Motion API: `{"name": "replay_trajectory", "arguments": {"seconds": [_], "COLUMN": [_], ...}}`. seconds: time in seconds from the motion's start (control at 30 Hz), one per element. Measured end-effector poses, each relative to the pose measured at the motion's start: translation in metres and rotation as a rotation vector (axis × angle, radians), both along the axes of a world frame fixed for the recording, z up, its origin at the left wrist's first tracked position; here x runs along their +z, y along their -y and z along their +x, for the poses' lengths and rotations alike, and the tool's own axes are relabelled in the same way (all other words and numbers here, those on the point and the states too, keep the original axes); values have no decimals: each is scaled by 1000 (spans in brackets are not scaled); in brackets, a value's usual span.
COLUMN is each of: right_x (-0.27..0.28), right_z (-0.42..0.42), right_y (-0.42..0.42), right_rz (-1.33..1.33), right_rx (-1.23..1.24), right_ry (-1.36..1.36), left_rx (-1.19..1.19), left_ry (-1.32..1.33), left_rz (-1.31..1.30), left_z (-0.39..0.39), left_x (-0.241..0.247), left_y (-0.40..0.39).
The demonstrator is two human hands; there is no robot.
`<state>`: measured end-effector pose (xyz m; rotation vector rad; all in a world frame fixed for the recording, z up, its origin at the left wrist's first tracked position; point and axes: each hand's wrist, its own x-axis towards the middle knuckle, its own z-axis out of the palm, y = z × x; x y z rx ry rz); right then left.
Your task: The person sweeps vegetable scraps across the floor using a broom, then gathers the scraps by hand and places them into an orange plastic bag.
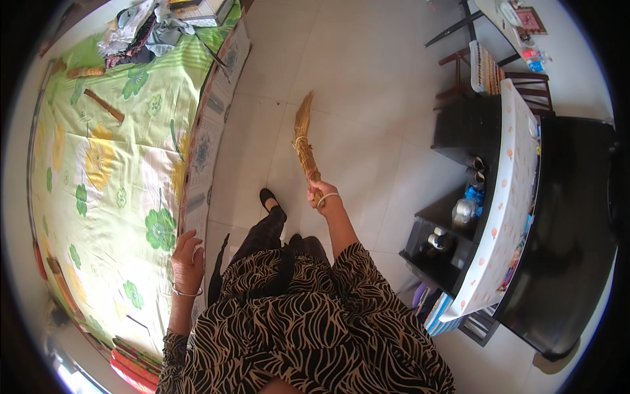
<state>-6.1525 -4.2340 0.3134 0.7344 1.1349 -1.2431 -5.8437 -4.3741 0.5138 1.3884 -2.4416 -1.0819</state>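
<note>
A short straw hand broom [304,152] is gripped by its handle in my right hand [322,194], over the tiled floor. Its bristle end points away from me, and a tie wraps the straw partway along. My left hand [187,256] holds nothing; its fingers are slightly bent and apart, beside the edge of the bed [142,177]. Whether that hand touches the bed edge I cannot tell. The bed wears a light green sheet with yellow and green flowers. A brown stick-like object [104,105] lies on the sheet.
Heaped clothes [142,37] and boxes [206,11] occupy the bed's far end. Red folded bedding [133,372] is at its near end. On the right stands a black cabinet [467,118] with shoes on its shelves, beside a large black television [561,231]. Farther off is a wooden chair [455,74].
</note>
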Motion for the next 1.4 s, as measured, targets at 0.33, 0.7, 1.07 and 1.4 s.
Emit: {"name": "replay_trajectory", "arguments": {"seconds": [0.33,0.7,1.07,1.4], "right_x": [-18,-22,-12,-60], "right_z": [0,-175,-231,-260], "right_y": [-19,147,161,227], "right_rz": [73,295,89,295], "right_rx": [1179,1713,1459,1546], "right_ry": [-604,-765,-792,-672], "left_rx": [26,277,237,149], "left_ry": [-20,45,11,15], "left_rz": [-12,-34,3,-38], "left_z": [-35,-75,-188,-251], "left_x": [-1,-2,-1,-2], "left_y": [35,48,75,136]}}
